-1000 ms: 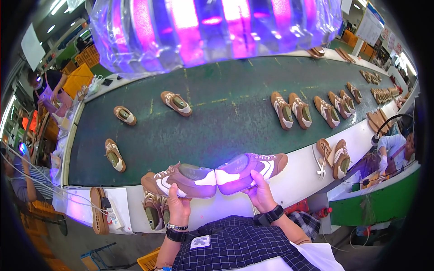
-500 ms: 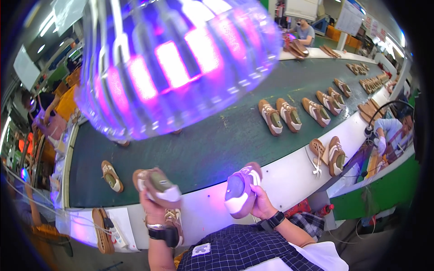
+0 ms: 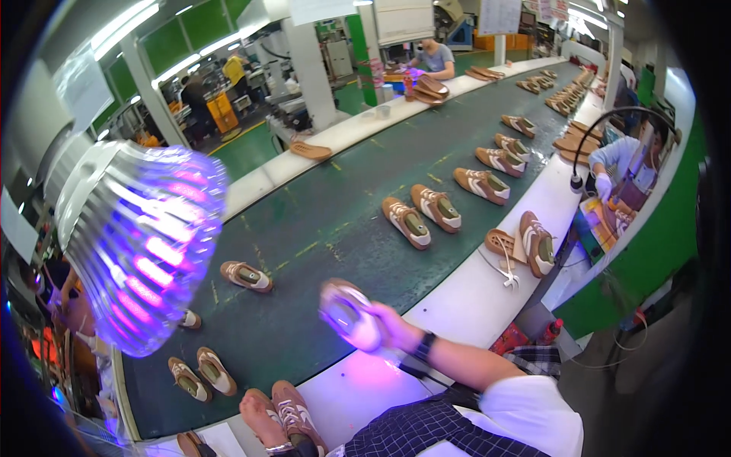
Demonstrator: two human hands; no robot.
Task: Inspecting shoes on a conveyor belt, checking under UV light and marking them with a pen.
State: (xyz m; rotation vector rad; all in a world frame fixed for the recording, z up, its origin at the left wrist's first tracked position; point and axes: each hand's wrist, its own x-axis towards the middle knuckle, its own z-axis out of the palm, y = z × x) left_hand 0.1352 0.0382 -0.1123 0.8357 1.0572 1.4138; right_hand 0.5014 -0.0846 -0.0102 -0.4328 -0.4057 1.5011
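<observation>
My right hand grips a tan and white sneaker by its heel, in the air over the belt's near edge; both are blurred by motion. Low in the picture, my left hand lies over a brown shoe beside another lace-up sneaker on the white ledge. Its fingers are partly lost against the brown, so their grip is unclear. On the green belt just beyond stand two sneakers side by side, a left one and a right one.
A lit purple lamp hangs large at the left. More sneakers stand along the belt. Right on the white ledge are a sneaker and a sole with white laces. Co-workers sit at the far side and right.
My view has swung, shifting the lamp left. My left hand no longer holds its raised sneaker and is down at the ledge; another sneaker stands on the belt. My right hand still holds its sneaker.
</observation>
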